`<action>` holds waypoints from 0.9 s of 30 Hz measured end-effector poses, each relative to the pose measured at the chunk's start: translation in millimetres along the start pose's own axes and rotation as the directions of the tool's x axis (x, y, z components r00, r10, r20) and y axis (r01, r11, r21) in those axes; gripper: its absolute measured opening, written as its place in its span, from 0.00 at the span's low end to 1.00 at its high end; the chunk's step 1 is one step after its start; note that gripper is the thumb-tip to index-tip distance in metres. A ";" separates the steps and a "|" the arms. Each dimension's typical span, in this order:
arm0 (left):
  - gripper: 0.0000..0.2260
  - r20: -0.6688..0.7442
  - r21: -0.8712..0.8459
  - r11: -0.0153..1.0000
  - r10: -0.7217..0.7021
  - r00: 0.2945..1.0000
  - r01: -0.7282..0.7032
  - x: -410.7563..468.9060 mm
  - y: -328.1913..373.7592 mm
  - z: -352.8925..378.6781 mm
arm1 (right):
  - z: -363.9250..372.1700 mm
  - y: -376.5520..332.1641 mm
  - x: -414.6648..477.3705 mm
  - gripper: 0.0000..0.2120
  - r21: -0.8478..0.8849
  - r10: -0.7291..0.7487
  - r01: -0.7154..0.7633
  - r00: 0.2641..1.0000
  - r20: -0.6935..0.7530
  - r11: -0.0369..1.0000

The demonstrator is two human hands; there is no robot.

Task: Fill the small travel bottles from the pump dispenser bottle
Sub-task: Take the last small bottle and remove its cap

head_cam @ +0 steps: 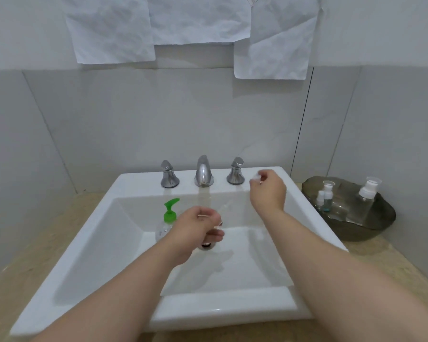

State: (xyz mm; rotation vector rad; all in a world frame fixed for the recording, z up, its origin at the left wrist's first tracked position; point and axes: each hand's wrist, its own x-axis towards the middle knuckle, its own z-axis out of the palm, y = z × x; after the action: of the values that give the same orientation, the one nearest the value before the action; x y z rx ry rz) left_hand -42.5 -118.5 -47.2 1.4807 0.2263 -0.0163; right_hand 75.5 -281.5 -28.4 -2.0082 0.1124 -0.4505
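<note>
A clear pump dispenser bottle (162, 230) with a green pump head (170, 211) stands inside the white sink (223, 314), left of centre. My left hand (195, 230) is curled round a small clear travel bottle (218, 227) just right of the dispenser, above the drain; the hand hides most of it. My right hand (267, 191) is raised by the right tap handle and pinches a white spray cap (255, 178) at its fingertips. A faint thin tube (223, 207) slants below it over the basin.
A chrome spout (203, 172) and two tap handles (169, 174) (235, 171) stand on the sink's back ledge. A dark glass dish (371, 230) on the counter at the right holds three more small capped bottles (328, 196). Crumpled paper sheets hang on the wall.
</note>
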 end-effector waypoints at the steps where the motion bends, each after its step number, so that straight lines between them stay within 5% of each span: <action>1: 0.07 0.008 -0.032 0.999 0.005 1.000 -0.005 3.3 2.6 4.9 | 2.5 -0.5 10.1 0.12 -0.017 0.003 -0.004 1.000 -0.013 1.000; 4: 0.07 0.005 -0.151 0.988 -0.003 1.000 0.004 15.5 -4.2 8.7 | 14.4 0.9 35.5 0.14 -0.074 0.011 -0.010 1.000 0.003 0.997; 11: 0.07 0.019 -0.114 0.992 0.059 0.998 -0.057 24.4 -16.6 -1.1 | 26.4 22.7 55.9 0.16 -0.179 0.026 -0.018 0.999 0.043 0.984; 16: 0.09 -0.014 -0.004 0.997 0.074 0.997 -0.074 24.0 -14.8 -1.7 | 16.7 15.6 40.7 0.31 -0.171 -0.051 0.043 0.998 -0.045 0.984; 20: 0.11 -0.071 0.114 0.989 0.101 0.992 -0.093 21.4 -16.2 -5.0 | 4.8 0.6 0.4 0.16 -0.050 -0.209 0.203 0.960 -0.188 0.978; 23: 0.11 -0.100 0.171 0.981 0.111 0.989 -0.093 17.2 -14.9 -5.9 | 4.9 -7.0 -36.0 0.03 0.152 -0.053 0.055 0.998 -0.020 0.987; 27: 0.14 -0.144 0.275 0.959 0.118 0.983 -0.075 11.8 -15.1 -7.0 | 1.6 -6.5 -71.4 0.03 0.296 0.088 -0.172 0.957 0.278 0.939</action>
State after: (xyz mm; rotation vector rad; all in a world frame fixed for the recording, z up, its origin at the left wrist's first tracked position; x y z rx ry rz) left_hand -34.2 -111.6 -64.5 1.7648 0.2885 0.1566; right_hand 9.4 -257.8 -42.3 -1.7102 0.0084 -0.1054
